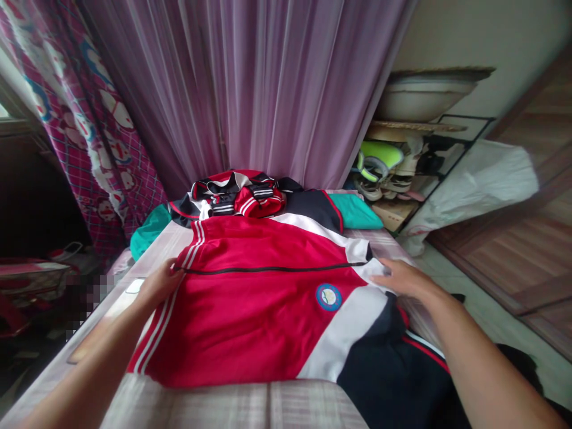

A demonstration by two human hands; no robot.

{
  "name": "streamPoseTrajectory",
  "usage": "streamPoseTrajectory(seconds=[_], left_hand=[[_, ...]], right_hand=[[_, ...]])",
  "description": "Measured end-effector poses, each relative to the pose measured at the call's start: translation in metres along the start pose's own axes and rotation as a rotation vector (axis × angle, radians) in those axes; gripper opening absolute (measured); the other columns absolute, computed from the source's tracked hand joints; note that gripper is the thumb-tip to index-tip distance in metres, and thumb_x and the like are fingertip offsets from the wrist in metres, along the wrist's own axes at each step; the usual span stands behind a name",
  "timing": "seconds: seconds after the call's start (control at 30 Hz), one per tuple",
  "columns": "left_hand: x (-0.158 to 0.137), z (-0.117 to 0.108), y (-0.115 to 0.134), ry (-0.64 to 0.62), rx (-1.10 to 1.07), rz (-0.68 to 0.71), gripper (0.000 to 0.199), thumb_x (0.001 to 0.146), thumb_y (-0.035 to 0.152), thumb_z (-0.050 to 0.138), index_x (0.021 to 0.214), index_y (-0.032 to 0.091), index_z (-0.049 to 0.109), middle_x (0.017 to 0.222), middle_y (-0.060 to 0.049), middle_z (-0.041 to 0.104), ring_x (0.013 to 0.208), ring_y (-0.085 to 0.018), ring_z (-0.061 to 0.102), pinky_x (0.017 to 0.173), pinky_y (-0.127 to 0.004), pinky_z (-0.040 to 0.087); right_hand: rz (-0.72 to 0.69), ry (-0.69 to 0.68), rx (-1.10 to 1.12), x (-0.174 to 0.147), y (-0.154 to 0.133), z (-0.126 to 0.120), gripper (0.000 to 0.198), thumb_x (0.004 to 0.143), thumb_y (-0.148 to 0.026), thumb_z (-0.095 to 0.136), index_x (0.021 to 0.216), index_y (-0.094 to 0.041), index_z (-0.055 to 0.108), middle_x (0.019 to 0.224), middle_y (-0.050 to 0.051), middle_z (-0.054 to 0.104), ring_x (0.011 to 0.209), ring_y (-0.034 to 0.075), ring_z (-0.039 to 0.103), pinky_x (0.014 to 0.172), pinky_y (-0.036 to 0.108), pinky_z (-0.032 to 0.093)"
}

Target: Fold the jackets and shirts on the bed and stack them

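A red, white and navy zip-up track jacket (241, 322) lies flat and sideways before me, its black zipper running across and a round blue badge on the chest. My left hand (163, 280) pinches the striped hem at the zipper's lower end. At the opposite end, my right hand (397, 276) grips the white collar, fingers closed on the cloth. One navy sleeve stretches toward me at the lower right. The far sleeve runs off behind the jacket.
Behind the jacket lies a pile of red and black clothes (241, 196), with teal fabric (357, 210) beside it. Purple curtains (268, 89) hang at the back. To the right stand a shoe rack (465, 143), a white bag (487, 179) and a wooden door (527, 226).
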State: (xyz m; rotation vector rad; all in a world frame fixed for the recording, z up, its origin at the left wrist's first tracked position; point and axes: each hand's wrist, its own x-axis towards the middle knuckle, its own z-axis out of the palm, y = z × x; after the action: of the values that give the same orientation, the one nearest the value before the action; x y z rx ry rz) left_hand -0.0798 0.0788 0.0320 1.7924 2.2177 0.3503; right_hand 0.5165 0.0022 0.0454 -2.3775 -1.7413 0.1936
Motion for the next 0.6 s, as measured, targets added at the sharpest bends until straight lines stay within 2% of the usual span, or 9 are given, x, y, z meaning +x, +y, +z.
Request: streamPoseTrajectory(seconds=[0.07,0.17,0.27,0.33,0.37,0.43,0.5,0.6], left_hand=[[0.005,0.001,0.000,-0.021,-0.051,-0.024,0.060,0.083,0.051,0.049,0.130,0.013,0.057,0.107,-0.017,0.074,0.096,-0.031,0.072,0.079,-0.036,0.054],[0.020,-0.003,0.004,0.022,-0.088,-0.036,0.075,0.083,0.056,0.049,0.140,0.009,0.048,0.115,-0.021,0.072,0.103,-0.032,0.070,0.084,-0.038,0.054],[0.042,-0.013,0.022,0.144,-0.018,0.032,0.071,0.085,0.055,0.048,0.142,0.013,0.047,0.122,-0.019,0.069,0.104,-0.031,0.069,0.087,-0.039,0.052],[0.061,-0.022,0.041,0.201,0.054,0.139,0.063,0.087,0.052,0.045,0.140,0.018,0.051,0.120,-0.015,0.070,0.100,-0.029,0.070,0.086,-0.038,0.052],[0.071,-0.025,0.052,0.206,0.093,0.189,0.060,0.088,0.051,0.044,0.140,0.021,0.051,0.116,-0.013,0.072,0.098,-0.028,0.070,0.084,-0.038,0.052],[0.091,-0.029,0.075,0.143,0.144,0.241,0.059,0.089,0.050,0.045,0.141,0.024,0.051,0.102,-0.009,0.075,0.093,-0.028,0.071,0.079,-0.035,0.052],[0.110,-0.028,0.093,0.013,0.141,0.213,0.060,0.087,0.051,0.049,0.139,0.023,0.053,0.087,-0.007,0.075,0.080,-0.026,0.072,0.070,-0.032,0.052],[0.134,-0.019,0.109,-0.188,0.068,0.170,0.051,0.081,0.051,0.060,0.121,0.020,0.065,0.067,-0.004,0.071,0.056,-0.021,0.067,0.053,-0.026,0.049]], right_hand=[[0.002,0.014,-0.002,0.021,-0.014,-0.010,0.049,0.071,-0.046,0.071,0.115,-0.024,0.071,0.114,0.009,0.074,0.104,0.030,0.067,0.083,0.036,0.051],[0.083,0.060,0.128,0.060,-0.048,-0.020,0.051,0.078,-0.043,0.067,0.125,-0.022,0.066,0.116,0.011,0.073,0.107,0.030,0.067,0.084,0.037,0.051],[0.268,-0.026,0.493,0.101,-0.083,-0.018,0.061,0.082,-0.036,0.067,0.139,-0.017,0.053,0.105,0.013,0.076,0.089,0.025,0.071,0.065,0.030,0.053],[0.350,-0.078,0.665,0.126,-0.099,-0.013,0.062,0.087,-0.035,0.063,0.143,-0.014,0.046,0.095,0.014,0.077,0.069,0.019,0.070,0.048,0.023,0.046],[0.369,-0.093,0.705,0.136,-0.104,-0.009,0.058,0.089,-0.035,0.061,0.141,-0.013,0.048,0.090,0.013,0.077,0.060,0.016,0.067,0.042,0.020,0.040],[0.389,-0.112,0.759,0.152,-0.109,-0.003,0.042,0.091,-0.033,0.060,0.127,-0.012,0.058,0.082,0.012,0.076,0.047,0.011,0.058,0.035,0.017,0.031],[0.414,-0.127,0.814,0.162,-0.108,0.003,0.026,0.089,-0.028,0.063,0.109,-0.011,0.066,0.075,0.011,0.074,0.041,0.008,0.052,0.032,0.015,0.025],[0.429,-0.101,0.877,0.173,-0.103,0.007,0.013,0.086,-0.024,0.066,0.091,-0.012,0.067,0.071,0.011,0.072,0.041,0.008,0.053,0.032,0.014,0.026]])
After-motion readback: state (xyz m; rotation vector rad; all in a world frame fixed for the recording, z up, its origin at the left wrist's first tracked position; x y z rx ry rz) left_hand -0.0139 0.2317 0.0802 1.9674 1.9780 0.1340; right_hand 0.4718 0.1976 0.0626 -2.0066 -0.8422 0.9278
